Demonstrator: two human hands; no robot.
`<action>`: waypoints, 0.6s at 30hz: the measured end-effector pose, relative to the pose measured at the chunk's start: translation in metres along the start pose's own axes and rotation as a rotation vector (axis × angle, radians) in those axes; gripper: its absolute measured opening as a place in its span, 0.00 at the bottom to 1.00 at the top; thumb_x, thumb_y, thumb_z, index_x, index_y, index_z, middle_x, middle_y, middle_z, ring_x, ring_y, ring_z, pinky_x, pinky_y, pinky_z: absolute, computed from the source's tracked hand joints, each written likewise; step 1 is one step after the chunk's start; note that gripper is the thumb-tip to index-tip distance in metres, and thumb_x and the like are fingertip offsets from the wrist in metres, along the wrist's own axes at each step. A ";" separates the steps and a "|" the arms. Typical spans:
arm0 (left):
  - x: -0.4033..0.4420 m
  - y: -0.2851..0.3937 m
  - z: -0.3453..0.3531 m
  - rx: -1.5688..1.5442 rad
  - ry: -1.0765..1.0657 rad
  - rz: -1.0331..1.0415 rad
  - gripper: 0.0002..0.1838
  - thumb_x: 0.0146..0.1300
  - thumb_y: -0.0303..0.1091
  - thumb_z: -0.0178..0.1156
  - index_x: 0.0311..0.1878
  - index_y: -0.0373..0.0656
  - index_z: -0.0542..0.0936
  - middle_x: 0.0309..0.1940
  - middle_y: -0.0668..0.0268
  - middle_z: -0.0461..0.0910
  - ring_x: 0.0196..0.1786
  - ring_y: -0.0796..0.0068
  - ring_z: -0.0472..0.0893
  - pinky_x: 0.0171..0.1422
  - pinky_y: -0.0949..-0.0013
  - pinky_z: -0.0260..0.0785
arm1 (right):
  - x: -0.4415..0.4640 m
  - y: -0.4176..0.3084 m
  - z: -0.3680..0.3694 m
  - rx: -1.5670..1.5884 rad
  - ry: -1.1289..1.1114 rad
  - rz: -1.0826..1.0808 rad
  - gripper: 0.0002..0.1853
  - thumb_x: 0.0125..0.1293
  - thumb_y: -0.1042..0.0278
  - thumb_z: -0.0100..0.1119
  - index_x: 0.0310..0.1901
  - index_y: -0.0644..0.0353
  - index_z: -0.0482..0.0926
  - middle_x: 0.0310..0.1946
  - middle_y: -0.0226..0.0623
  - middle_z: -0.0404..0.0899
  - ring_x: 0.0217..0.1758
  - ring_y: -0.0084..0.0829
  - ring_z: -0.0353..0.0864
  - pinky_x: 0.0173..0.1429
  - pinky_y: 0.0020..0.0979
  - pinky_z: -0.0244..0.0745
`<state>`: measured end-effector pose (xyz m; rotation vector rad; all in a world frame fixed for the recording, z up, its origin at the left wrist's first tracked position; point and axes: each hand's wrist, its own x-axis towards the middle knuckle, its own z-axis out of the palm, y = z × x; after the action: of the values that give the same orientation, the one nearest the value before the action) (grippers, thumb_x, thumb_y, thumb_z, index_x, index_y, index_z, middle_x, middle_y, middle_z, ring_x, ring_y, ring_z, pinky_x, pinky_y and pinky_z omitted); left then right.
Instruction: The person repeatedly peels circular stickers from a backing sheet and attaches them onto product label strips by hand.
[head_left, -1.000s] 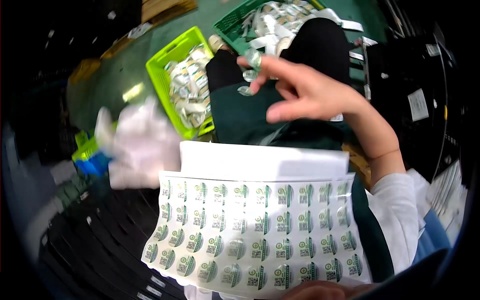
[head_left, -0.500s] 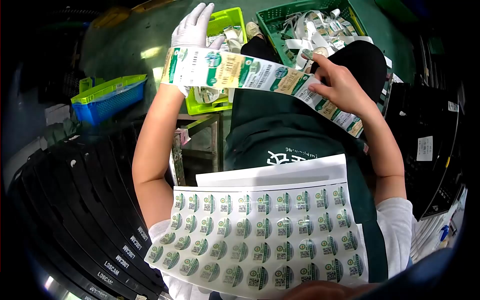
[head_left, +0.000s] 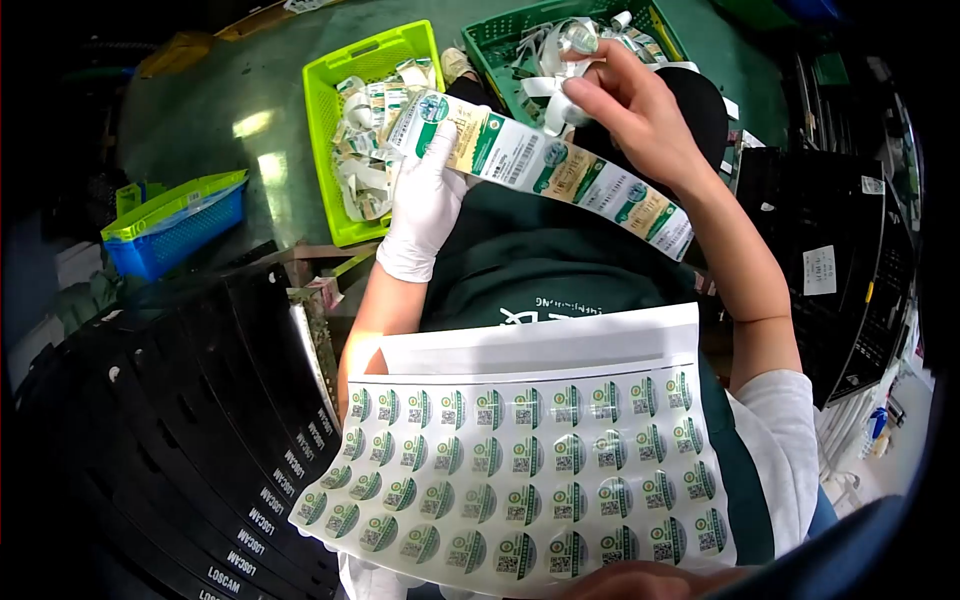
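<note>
My left hand [head_left: 425, 200], in a white glove, grips one end of a long strip of printed labels [head_left: 520, 155], its thumb on top. The strip slopes down to the right across my dark green apron [head_left: 480, 240]. My bare right hand [head_left: 635, 105] is above the strip, thumb and index finger bent toward each other, with a small clear round sticker [head_left: 580, 40] at the index fingertip. A sheet of round green-and-white stickers with codes [head_left: 525, 450] lies over my lap, with white paper [head_left: 540, 338] behind it.
A lime green crate [head_left: 322, 150] and a dark green crate [head_left: 490, 60] hold bundles of label strips. A blue basket [head_left: 185, 235] stands at the left. Black crates [head_left: 190, 430] are stacked at the lower left, and more black crates [head_left: 820, 210] stand at the right.
My left hand took hold of the label strip between the first and second frames. Since then it has moved lower and right, its thumb now over the strip. My right hand has lifted off the strip.
</note>
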<state>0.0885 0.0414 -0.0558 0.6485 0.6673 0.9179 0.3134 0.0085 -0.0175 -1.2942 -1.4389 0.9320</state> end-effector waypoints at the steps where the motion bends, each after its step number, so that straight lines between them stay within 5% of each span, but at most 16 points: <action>1: 0.000 -0.003 0.000 -0.007 0.010 -0.011 0.17 0.72 0.36 0.46 0.59 0.37 0.67 0.53 0.57 0.75 0.55 0.64 0.77 0.58 0.58 0.73 | -0.001 -0.001 -0.005 0.005 -0.083 -0.003 0.14 0.68 0.57 0.56 0.38 0.62 0.74 0.20 0.24 0.67 0.24 0.14 0.64 0.28 0.21 0.62; 6: -0.003 -0.004 0.019 -0.037 0.027 -0.088 0.16 0.71 0.35 0.47 0.57 0.37 0.68 0.50 0.58 0.76 0.51 0.64 0.80 0.54 0.59 0.76 | -0.006 -0.013 -0.005 -0.140 -0.519 0.033 0.16 0.72 0.61 0.47 0.30 0.65 0.72 0.21 0.27 0.66 0.27 0.18 0.62 0.33 0.24 0.62; 11: -0.004 -0.004 0.024 0.103 0.001 -0.030 0.15 0.67 0.28 0.51 0.55 0.36 0.70 0.47 0.60 0.78 0.48 0.68 0.81 0.50 0.64 0.77 | 0.002 -0.011 -0.009 -0.332 -0.559 -0.009 0.16 0.70 0.58 0.48 0.33 0.63 0.75 0.20 0.44 0.73 0.25 0.41 0.73 0.32 0.37 0.67; 18: -0.003 -0.006 0.020 0.145 0.029 -0.031 0.14 0.66 0.26 0.53 0.54 0.38 0.71 0.45 0.62 0.79 0.45 0.72 0.82 0.46 0.70 0.78 | 0.013 -0.021 -0.002 -0.652 -0.555 -0.173 0.12 0.67 0.60 0.52 0.37 0.60 0.78 0.22 0.44 0.77 0.29 0.45 0.79 0.34 0.42 0.72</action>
<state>0.1050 0.0322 -0.0468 0.7531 0.7731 0.8565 0.3102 0.0185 0.0052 -1.3842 -2.3903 0.7575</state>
